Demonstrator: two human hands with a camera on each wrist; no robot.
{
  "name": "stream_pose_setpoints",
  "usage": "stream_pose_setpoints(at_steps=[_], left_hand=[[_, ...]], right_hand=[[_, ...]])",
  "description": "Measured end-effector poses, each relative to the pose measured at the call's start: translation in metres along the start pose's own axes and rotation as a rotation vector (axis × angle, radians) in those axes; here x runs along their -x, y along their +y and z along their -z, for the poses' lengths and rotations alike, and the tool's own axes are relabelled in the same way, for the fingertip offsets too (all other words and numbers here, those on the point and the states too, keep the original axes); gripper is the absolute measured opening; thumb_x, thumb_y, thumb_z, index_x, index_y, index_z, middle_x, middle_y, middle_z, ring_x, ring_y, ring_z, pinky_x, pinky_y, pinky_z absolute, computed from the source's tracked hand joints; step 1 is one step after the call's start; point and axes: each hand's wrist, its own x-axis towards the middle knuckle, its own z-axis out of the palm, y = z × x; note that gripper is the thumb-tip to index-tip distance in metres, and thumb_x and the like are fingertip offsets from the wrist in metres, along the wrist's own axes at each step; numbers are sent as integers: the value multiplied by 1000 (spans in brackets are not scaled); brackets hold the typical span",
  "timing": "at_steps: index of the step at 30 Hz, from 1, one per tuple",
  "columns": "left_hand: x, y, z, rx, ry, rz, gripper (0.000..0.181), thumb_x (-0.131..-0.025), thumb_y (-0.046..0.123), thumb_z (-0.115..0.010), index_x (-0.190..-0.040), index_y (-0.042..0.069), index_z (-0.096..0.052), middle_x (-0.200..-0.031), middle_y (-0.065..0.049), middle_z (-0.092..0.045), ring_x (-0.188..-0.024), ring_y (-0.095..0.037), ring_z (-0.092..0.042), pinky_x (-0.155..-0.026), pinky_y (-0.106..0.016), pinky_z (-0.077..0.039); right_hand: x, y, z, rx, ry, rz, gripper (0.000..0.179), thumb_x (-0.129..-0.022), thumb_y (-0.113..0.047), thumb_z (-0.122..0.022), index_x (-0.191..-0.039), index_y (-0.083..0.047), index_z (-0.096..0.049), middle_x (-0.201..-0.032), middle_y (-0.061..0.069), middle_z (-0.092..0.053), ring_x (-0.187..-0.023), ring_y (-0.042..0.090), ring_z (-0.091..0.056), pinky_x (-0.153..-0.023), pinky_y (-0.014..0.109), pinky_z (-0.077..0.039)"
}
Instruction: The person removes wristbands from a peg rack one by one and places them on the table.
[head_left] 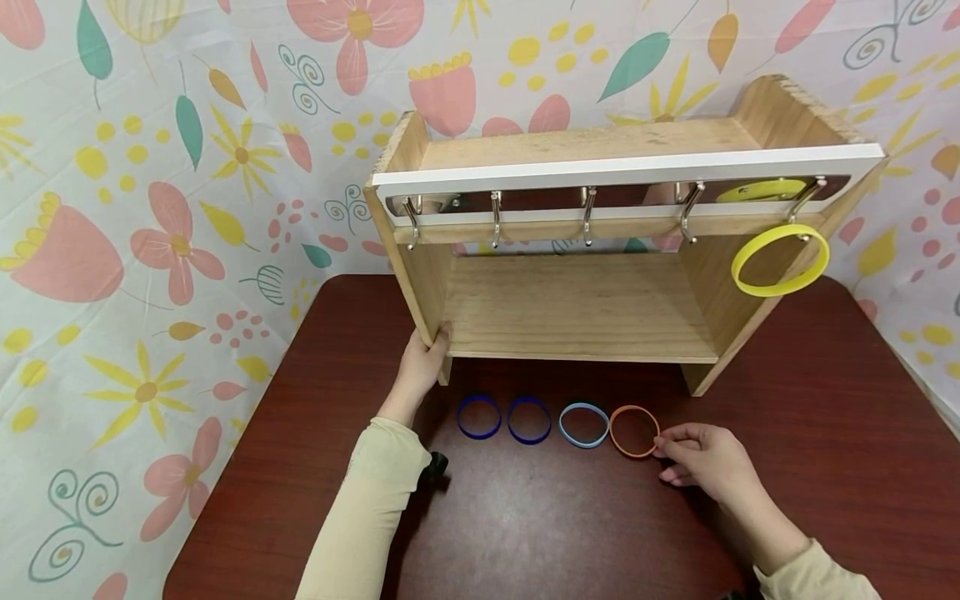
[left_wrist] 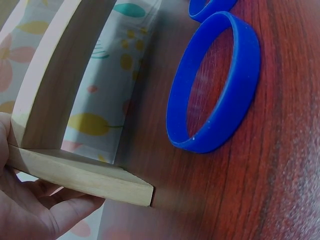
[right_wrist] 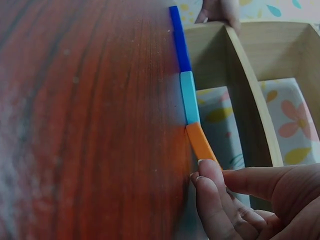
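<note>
My right hand (head_left: 708, 462) pinches the right edge of an orange wristband (right_wrist: 201, 143) between thumb and fingers. That band lies on the table, touching or nearly touching a light blue wristband (right_wrist: 189, 97) on its left. Two dark blue wristbands (left_wrist: 245, 75) continue the row further left. With my left hand (head_left: 422, 367) I grip the lower left side of a wooden shelf (head_left: 577, 308), thumb at the inner face. A yellow wristband (head_left: 772, 291) hangs from the shelf's rightmost hook (head_left: 806, 200).
Several metal hooks (head_left: 588, 217) stick out along the white-edged rail (head_left: 630, 167) on the shelf front. The shelf stands behind the row of bands on a dark red-brown table (head_left: 525, 525). A flower-patterned cloth (head_left: 247, 125) hangs behind it.
</note>
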Motion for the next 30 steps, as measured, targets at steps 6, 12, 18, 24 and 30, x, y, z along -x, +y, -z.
stream_pose_setpoints(at_steps=[6,12,18,24,30], left_hand=[[0,0,0,-4,10,6,42,-103,29,-51,-137,4,-48,-126,-20,-56,-114,-32,-54,-94,-49,-44],[2,4,0,-10,3,12,44,-103,28,-51,-139,3,-46,-128,-21,-55,-116,-32,-53,-93,-49,-45],[0,-1,0,-11,13,-2,43,-103,29,-51,-138,4,-47,-127,-20,-56,-115,-31,-53,-94,-48,-44],[0,-1,0,-18,16,-3,40,-103,28,-51,-136,5,-49,-124,-18,-57,-113,-30,-54,-92,-47,-45],[0,-1,-1,-13,13,-1,42,-103,29,-51,-136,4,-49,-125,-19,-57,-113,-31,-54,-92,-47,-45]], right_hand=[[1,0,1,13,2,2,29,-95,-2,-58,-114,20,-55,-91,19,-72,-63,22,-69,-60,33,-57],[3,-2,2,24,8,12,30,-95,-3,-58,-115,19,-55,-93,20,-71,-63,22,-68,-60,33,-57],[4,-3,5,21,24,63,29,-96,-3,-59,-114,18,-56,-93,19,-72,-61,22,-68,-59,34,-57],[5,-8,9,42,51,136,26,-96,-3,-59,-113,16,-57,-93,19,-72,-61,21,-68,-58,33,-56],[7,-16,13,8,74,188,28,-98,-6,-59,-115,16,-56,-92,6,-74,-63,22,-68,-59,34,-56]])
